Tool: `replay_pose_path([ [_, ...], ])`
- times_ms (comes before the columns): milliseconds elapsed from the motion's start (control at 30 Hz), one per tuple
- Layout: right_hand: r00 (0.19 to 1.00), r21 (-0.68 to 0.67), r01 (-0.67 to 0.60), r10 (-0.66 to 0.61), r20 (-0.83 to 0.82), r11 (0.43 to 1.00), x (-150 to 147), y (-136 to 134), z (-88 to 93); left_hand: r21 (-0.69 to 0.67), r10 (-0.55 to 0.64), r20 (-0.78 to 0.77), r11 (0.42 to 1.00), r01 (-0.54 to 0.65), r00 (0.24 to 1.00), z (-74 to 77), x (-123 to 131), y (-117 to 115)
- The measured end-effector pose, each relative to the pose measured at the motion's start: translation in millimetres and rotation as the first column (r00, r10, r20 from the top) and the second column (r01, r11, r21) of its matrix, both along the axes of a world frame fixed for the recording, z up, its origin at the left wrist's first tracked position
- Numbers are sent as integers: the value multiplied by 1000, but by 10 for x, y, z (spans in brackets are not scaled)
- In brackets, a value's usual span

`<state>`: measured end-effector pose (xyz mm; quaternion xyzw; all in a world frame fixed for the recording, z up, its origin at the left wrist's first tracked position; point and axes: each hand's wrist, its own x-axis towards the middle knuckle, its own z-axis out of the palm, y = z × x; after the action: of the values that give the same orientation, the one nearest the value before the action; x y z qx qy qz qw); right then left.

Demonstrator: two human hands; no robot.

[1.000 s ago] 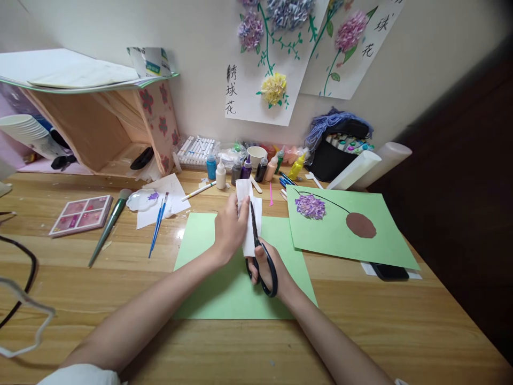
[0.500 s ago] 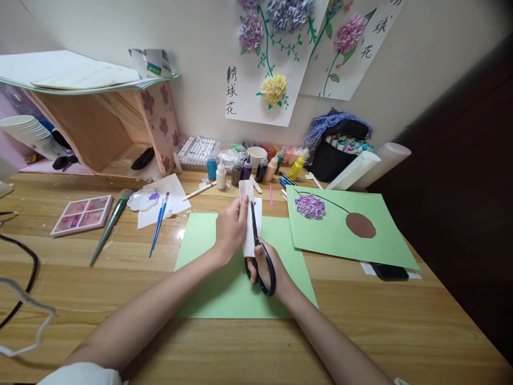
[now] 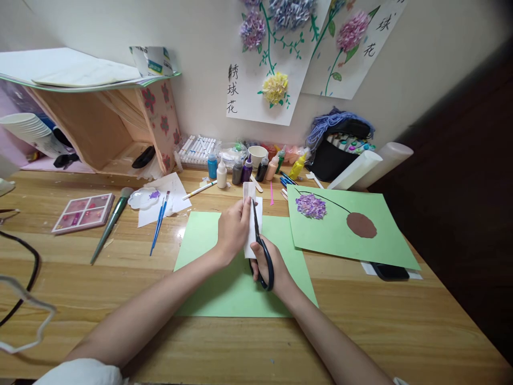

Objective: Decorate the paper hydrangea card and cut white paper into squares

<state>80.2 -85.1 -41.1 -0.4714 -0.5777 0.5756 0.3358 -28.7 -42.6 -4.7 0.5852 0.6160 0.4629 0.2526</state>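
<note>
The white paper strip (image 3: 250,238) is over the light-green sheet (image 3: 216,299), pinched between the thumb and fingers of the left hand (image 3: 233,227). The right hand (image 3: 272,262) grips black scissors (image 3: 258,237) by their handle loops; the blades lie lengthwise along the strip, with white showing on both sides, though how far they bite cannot be told. The paper looks light, thin and limp, easily creased or torn, so a flat pinch near the upper end, fingertips clear of the blades, should suit it. To the right on the wooden surface (image 3: 200,347), another green sheet (image 3: 332,235) bears a purple flower cluster (image 3: 311,206) and a brown disc (image 3: 361,225).
</note>
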Motion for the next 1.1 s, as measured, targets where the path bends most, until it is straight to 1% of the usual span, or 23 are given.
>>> replay_pose_path([
  [100,1000,17,-12,12,6,1000,8,1,22,-16,-5,-9,1000,5,1000,-6,9,-2],
  [200,1000,17,3,-3,-6,1000,12,7,42,-32,-18,-38,999,17,999,-21,21,-5],
  [367,999,15,29,-29,-26,999,6,17,24,-46,-27,-67,999,23,997,-39,33,-13],
  [600,1000,3,30,-30,-6,1000,21,23,-17,-68,-36,7,997,36,999,-30,34,-14],
  [800,999,59,6,-8,32,998,63,36,-6,-74,-75,78,994,81,994,-17,39,-15],
  [967,998,80,35,-39,42,996,80,46,16,-63,-120,112,990,127,986,-11,56,-28],
  [1100,998,71,57,-59,26,996,70,50,33,-65,-122,107,989,129,987,-2,64,-34],
])
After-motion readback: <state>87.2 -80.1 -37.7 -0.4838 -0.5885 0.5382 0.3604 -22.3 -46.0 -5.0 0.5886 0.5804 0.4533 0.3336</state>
